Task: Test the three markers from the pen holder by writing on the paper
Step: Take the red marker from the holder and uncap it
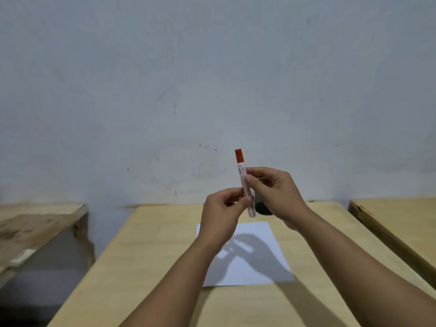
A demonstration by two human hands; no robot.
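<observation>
Both hands, left hand (220,210) and right hand (274,190), gripped the capped red marker (244,182) upright above the paper (257,234), evidently for uncapping.

Head-worn view, facing forward and down, close over table (146,244)

A pale grey-blue plastered wall (212,79) is filling the upper half of the view, showing scuffs and small dark specks low down. A light wooden table (146,267) is standing with its far edge against that wall. A worn, stained wooden bench (35,227) is sitting to its left, another pale table (401,223) to its right. Light is falling from above, casting hard shadows. A dark floor (28,293) is showing between the furniture.
</observation>
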